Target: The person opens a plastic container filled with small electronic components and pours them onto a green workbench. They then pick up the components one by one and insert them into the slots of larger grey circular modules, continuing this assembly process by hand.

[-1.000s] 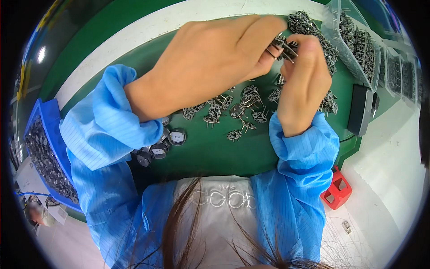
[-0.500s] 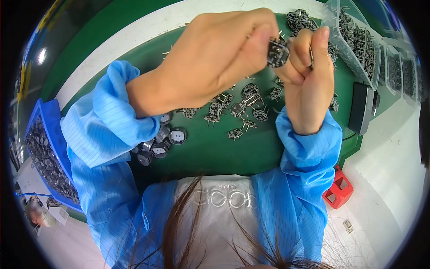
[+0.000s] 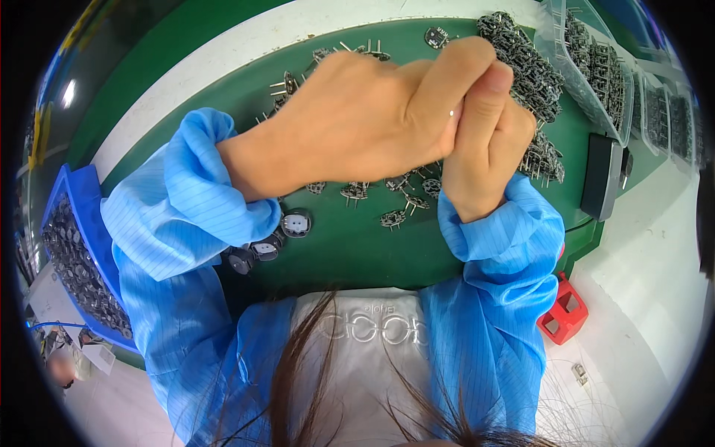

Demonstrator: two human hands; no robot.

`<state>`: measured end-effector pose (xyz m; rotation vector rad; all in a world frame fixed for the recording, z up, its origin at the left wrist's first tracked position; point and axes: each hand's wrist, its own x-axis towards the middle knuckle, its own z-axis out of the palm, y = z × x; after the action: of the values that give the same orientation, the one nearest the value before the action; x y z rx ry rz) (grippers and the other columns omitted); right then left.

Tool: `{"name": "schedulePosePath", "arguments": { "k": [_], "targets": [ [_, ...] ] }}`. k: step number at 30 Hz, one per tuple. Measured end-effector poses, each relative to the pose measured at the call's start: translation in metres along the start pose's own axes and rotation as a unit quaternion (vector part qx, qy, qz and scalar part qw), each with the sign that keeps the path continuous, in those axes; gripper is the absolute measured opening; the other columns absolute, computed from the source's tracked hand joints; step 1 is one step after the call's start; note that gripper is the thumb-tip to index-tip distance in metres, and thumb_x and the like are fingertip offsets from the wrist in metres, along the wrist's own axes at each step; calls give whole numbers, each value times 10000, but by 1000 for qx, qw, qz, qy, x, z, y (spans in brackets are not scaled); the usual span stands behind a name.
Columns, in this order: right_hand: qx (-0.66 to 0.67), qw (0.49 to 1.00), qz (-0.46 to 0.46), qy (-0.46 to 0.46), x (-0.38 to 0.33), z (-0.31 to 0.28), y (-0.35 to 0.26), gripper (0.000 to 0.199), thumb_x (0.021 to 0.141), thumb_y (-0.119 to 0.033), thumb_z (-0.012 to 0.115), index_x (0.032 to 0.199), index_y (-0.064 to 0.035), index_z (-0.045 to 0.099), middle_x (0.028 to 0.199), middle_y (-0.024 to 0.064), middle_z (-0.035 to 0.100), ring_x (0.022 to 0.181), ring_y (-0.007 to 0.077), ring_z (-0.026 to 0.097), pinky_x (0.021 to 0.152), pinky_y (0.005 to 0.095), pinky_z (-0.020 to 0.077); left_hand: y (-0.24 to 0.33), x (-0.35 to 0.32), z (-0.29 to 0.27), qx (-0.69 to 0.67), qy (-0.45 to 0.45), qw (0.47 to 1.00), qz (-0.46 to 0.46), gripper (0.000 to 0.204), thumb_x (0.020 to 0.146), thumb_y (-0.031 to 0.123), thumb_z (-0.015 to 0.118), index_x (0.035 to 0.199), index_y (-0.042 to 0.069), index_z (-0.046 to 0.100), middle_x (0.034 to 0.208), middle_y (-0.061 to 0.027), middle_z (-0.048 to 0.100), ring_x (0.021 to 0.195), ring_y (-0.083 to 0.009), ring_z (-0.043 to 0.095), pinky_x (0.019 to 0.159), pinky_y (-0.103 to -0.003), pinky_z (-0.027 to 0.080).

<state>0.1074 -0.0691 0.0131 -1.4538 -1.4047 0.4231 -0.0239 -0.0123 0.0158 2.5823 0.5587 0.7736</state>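
The left hand (image 3: 365,112) and the right hand (image 3: 488,141) press together over the upper middle of the work surface, the fingers of both curled closed. A small bright spot shows at the seam between them; whatever they may grip is hidden, so I cannot tell what it is. Blue, finely striped fabric sleeves (image 3: 212,179) are bunched at both wrists.

Below the hands, on the smooth green tabletop (image 3: 372,261), lie loose round black-and-metal components with thin silvery pins (image 3: 392,218), some partly covered by the left hand and forearm. More of these lie beyond the left wrist, and one sits alone near the far edge, just above the left hand. To the right of the right hand, a dense heap of the same kind of dark components (image 3: 525,71) runs along the table, with a smaller batch nearer the right cuff.

Beside the left sleeve rest a few round dark pieces with pale grey faces (image 3: 296,223). Farther left stands a blue plastic tray (image 3: 88,186) full of small dark parts. At the upper right, a clear plastic bin (image 3: 577,97) holds rows of components; near it sits a black box-shaped object (image 3: 598,179). A red plastic item with openings (image 3: 562,314) stands lower right, past the right sleeve.
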Motion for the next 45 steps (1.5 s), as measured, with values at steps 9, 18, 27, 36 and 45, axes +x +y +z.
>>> {"name": "schedulePosePath", "arguments": {
  "k": [9, 18, 27, 36, 45],
  "targets": [
    [129, 983, 71, -113, 5, -11, 6, 398, 952, -339, 437, 805, -10, 605, 677, 73, 566, 590, 188, 542, 552, 284, 417, -9, 8, -19, -237, -2, 966, -103, 315, 897, 267, 559, 1041, 1, 473, 695, -130, 583, 506, -261, 562, 467, -316, 428],
    [-223, 966, 13, -132, 3, -71, 5, 312, 860, -195, 604, 1106, -7, 574, 1057, 149, 610, 970, 286, 582, 867, 345, 420, -19, 21, -23, -180, -85, 979, -48, 256, 902, 204, 514, 1003, -30, 540, 774, -133, 583, 684, -262, 573, 634, -317, 442],
    [-297, 954, 15, -36, -22, -96, 60, 281, 766, -210, 721, 933, -22, 596, 814, 94, 588, 746, 231, 571, 696, 316, 456, -13, 29, -22, -141, -103, 983, -63, 214, 869, 192, 571, 882, -21, 582, 778, -126, 602, 709, -268, 593, 653, -325, 455],
    [-203, 979, 5, -19, -11, -102, 53, 304, 678, -132, 795, 858, 6, 594, 860, 72, 641, 800, 165, 592, 772, 284, 456, -10, 25, -17, -171, -139, 970, -101, 200, 857, 187, 586, 864, -13, 591, 770, -118, 613, 704, -223, 612, 637, -309, 465],
    [-237, 956, -33, -172, 14, -101, -21, 260, 612, -3, 793, 763, 13, 582, 761, 12, 608, 733, 113, 566, 700, 233, 446, 8, 25, -13, -313, -32, 944, -97, 281, 748, 84, 714, 1012, 23, 636, 863, -71, 663, 790, -168, 636, 590, -244, 500]
  ]
}}
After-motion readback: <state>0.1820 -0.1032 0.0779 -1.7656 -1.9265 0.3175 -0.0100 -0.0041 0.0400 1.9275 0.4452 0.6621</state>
